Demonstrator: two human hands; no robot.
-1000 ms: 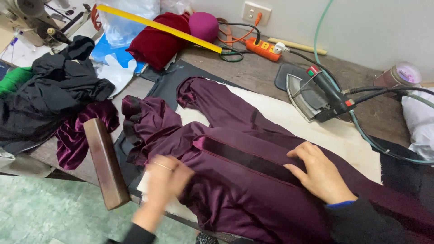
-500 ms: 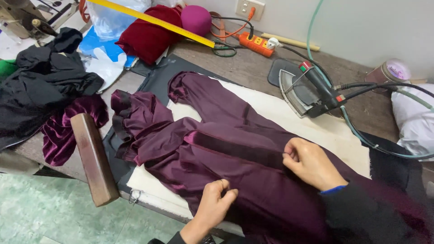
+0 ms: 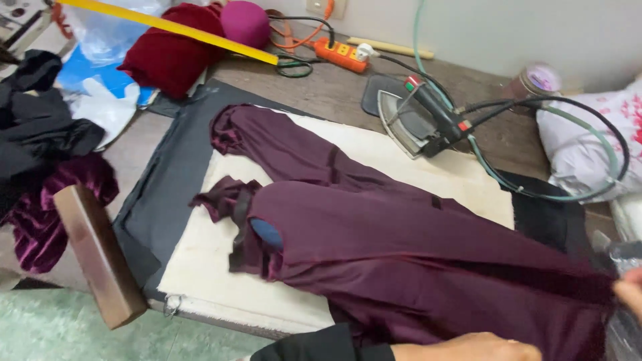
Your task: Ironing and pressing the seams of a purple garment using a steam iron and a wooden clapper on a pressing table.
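A dark maroon satin garment point(image 3: 401, 247) lies spread across a cream pressing pad point(image 3: 221, 267), one sleeve reaching to the far left and its neck opening showing a blue lining. My left hand point(image 3: 475, 347), in a black sleeve, rests along the garment's near edge at the bottom of the frame, mostly cut off. Only the fingertips of my right hand point(image 3: 630, 297) show at the right edge. They pinch the cloth where its creases gather.
A steam iron point(image 3: 421, 120) with hoses and cables rests behind the pad. A wooden block point(image 3: 100, 254) juts off the table's left front. Purple velvet point(image 3: 47, 214), black cloth point(image 3: 40, 134), a red bundle point(image 3: 174, 53), a yellow ruler point(image 3: 167, 27) and an orange power strip point(image 3: 341, 53) lie around.
Both hands have left the middle of the garment and gone to its near and right edges. The garment now lies flatter and drawn out to the right.
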